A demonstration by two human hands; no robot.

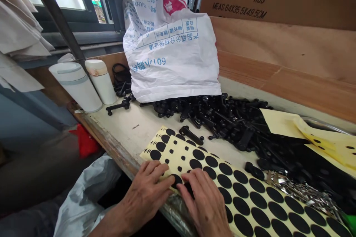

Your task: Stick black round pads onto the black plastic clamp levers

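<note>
- Left hand [144,196]: lies open on a sheet of black adhesive dots [236,192], fingers spread flat, clenching nothing.
- Right hand [204,203]: rests just beside it on the same sheet, fingers bent over the dots; cannot tell whether they pinch one.
- The sheet lies at the table's [133,126] front edge, its cream backing running off toward the front right corner.
- One black plastic part [191,135] lies on the sheet's far end.
- A heap of black plastic parts [222,118] spreads along the back, partly under a white woven sack [169,52].
- Silver metal clips [302,192] lie just right of the sheet; cream backing sheets with dots [328,140] sit at the right edge.
- Two white flasks [75,87] stand at the left end.
</note>
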